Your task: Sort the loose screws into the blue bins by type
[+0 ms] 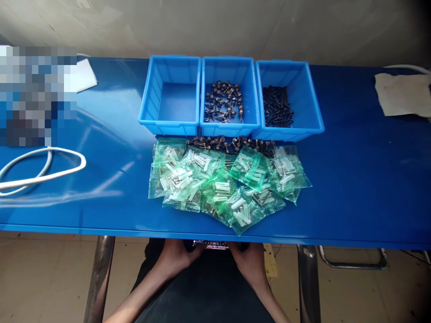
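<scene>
Below the front edge of the table, a phone [216, 246] with a lit screen lies between my two hands. My left hand [175, 258] grips its left end, and my right hand [248, 258] grips its right end. The table edge hides most of the fingers and part of the phone. On the table beyond lie several green clear bags [222, 190] of white wall plugs and screws, apart from both hands. A row of loose hex-head screws [235, 143] lies behind the bags.
Three blue bins stand side by side: the left bin [168, 128] is empty, the middle bin [230, 130] holds hex-head screws [224, 101], the right bin [289, 133] black screws [278, 107]. A white cable [67, 168] loops at left; paper [404, 94] lies at right.
</scene>
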`<state>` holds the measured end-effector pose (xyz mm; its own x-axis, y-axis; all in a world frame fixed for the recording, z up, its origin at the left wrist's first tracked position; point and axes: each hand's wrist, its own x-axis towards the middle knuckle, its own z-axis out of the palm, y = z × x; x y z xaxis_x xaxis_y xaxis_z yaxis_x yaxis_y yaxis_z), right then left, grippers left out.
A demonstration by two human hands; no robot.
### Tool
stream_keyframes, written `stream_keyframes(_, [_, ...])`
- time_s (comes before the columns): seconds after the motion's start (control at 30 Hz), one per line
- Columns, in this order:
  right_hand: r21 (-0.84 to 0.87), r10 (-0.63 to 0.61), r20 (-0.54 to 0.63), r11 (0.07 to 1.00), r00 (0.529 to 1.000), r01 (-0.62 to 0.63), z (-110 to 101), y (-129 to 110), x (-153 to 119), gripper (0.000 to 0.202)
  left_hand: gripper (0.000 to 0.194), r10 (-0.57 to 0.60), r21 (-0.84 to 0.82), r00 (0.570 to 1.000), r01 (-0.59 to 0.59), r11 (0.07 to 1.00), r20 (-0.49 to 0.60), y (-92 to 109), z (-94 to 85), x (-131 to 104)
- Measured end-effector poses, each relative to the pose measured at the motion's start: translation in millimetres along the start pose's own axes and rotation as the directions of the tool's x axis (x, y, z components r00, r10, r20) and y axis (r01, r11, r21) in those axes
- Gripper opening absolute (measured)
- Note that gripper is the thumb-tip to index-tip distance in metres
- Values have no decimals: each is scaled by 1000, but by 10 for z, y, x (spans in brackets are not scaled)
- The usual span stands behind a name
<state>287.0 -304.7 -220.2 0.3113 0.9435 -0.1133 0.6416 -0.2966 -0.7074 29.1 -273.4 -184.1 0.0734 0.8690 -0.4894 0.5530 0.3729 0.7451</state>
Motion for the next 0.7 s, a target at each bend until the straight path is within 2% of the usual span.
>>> stream_keyframes(0.23, [-19, 10, -13, 1000, 1000, -10, 56, 4, 26, 63, 63, 3, -4, 1000, -3, 1000, -8, -48, 18, -34])
stream_keyframes(0.4, [-19, 2, -3, 1000, 1000, -3, 17, 35, 23, 63, 62, -7, -30, 1000, 6, 1000, -26, 46, 35, -3])
stream_keyframes(0.7, [-11, 3, 0, 1000, 1000, -3, -9, 36, 44, 65, 50, -31, -56, 998, 27, 998, -62, 276, 12, -24])
